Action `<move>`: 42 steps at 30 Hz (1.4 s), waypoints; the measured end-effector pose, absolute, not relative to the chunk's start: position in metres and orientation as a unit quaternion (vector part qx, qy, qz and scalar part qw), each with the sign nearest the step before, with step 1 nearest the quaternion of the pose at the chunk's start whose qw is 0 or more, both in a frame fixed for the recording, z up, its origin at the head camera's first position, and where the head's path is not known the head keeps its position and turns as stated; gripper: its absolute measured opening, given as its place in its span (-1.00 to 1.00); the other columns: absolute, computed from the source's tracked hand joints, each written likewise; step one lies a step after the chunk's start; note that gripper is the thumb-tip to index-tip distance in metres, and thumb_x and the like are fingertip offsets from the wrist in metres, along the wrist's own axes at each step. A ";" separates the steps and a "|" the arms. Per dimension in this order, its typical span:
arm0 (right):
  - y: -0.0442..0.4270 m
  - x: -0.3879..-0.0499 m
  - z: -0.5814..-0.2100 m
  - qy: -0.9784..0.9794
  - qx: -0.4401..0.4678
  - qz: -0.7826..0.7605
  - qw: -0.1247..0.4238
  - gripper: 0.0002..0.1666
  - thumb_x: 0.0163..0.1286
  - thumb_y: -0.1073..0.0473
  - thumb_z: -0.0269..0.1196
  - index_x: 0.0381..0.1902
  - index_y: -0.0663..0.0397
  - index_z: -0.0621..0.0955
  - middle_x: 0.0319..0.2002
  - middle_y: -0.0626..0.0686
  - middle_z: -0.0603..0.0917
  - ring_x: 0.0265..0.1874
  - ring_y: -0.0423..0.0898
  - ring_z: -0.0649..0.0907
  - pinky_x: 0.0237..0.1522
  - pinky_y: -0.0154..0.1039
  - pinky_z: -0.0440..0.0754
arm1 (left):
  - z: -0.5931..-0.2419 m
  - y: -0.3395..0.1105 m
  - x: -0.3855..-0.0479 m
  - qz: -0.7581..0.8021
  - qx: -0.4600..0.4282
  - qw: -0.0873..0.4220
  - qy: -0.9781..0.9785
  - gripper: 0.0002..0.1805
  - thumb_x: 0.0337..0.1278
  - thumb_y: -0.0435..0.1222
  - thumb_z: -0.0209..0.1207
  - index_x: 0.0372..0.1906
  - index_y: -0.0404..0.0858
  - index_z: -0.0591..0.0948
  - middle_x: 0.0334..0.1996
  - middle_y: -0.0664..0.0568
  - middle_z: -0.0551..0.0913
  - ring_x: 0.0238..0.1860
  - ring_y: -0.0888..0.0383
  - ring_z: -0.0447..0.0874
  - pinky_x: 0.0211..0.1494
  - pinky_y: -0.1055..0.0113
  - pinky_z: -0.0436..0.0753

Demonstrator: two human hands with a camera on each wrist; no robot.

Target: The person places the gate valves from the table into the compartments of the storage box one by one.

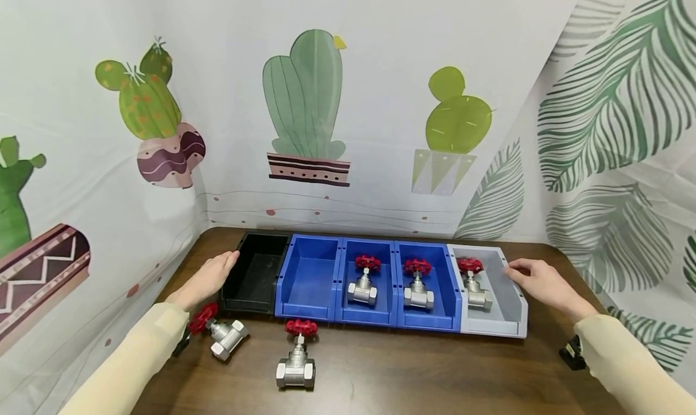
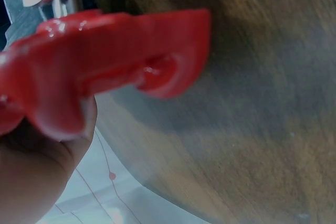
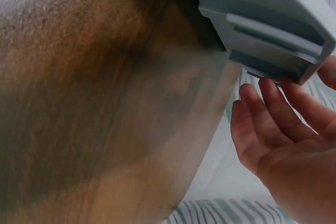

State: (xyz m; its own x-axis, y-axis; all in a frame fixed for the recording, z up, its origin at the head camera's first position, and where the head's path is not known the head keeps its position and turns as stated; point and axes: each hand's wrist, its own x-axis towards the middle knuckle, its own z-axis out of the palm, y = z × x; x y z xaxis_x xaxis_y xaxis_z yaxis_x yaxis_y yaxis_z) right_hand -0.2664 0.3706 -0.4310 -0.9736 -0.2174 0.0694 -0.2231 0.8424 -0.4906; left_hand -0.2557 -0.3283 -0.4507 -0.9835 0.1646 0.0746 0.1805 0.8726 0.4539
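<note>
My left hand [image 1: 209,276] is at the outer left side of the black bin [image 1: 247,304], its fingers straight along the rim. Close to that wrist, a gate valve [image 1: 228,337] with a red handwheel lies tilted on the table; the red handwheel [image 2: 115,51] fills much of the left wrist view, covering part of the hand. At the far end of the row, my right hand [image 1: 544,282] touches the outer right side of the grey bin [image 1: 495,327]. Its loosely bent fingers [image 3: 278,114] meet the bin's edge in the right wrist view. Neither hand holds a valve.
Three blue bins [image 1: 307,311] stand between the black and grey ones. Gate valves sit in the middle blue bin [image 1: 363,285], the right blue bin [image 1: 418,285] and the grey bin. Another valve [image 1: 296,363] lies in front on the brown table [image 1: 413,373]. Printed cloth [image 1: 380,101] hangs behind.
</note>
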 end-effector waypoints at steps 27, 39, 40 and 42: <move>0.371 -0.267 -0.453 -0.951 0.107 0.277 0.081 -0.65 0.49 -0.03 0.14 -0.40 0.06 0.64 -0.59 -0.06 0.44 -0.55 -0.13 0.38 -0.54 -0.28 0.27 | -0.450 -0.326 -0.254 -0.223 -0.096 0.012 -0.970 -0.34 0.61 -0.12 -0.39 0.25 -0.69 0.33 0.21 -0.55 0.37 0.25 -0.45 0.30 0.30 -0.27 0.21; 0.372 -0.269 -0.456 -0.950 0.097 0.288 0.073 -0.59 0.51 -0.04 0.12 -0.47 0.06 0.61 -0.60 -0.05 0.39 -0.55 -0.10 0.37 -0.54 -0.27 0.26 | -0.447 -0.326 -0.254 -0.233 -0.100 0.036 -0.967 -0.39 0.61 -0.12 -0.33 0.16 -0.63 0.44 0.09 -0.48 0.51 0.15 -0.41 0.44 0.22 -0.23 0.35; 0.372 -0.269 -0.457 -0.951 0.098 0.286 0.073 -0.59 0.51 -0.04 0.11 -0.48 0.05 0.61 -0.61 -0.05 0.39 -0.56 -0.10 0.37 -0.55 -0.27 0.26 | -0.447 -0.326 -0.254 -0.233 -0.100 0.035 -0.967 -0.39 0.60 -0.12 -0.33 0.16 -0.63 0.44 0.09 -0.48 0.51 0.15 -0.40 0.44 0.22 -0.22 0.36; 0.373 -0.269 -0.458 -0.952 0.097 0.282 0.071 -0.57 0.51 -0.06 0.11 -0.51 0.04 0.60 -0.63 -0.06 0.36 -0.57 -0.11 0.36 -0.56 -0.27 0.25 | -0.447 -0.327 -0.255 -0.231 -0.100 0.031 -0.967 -0.39 0.60 -0.13 -0.32 0.17 -0.64 0.43 0.10 -0.49 0.50 0.16 -0.41 0.44 0.23 -0.23 0.35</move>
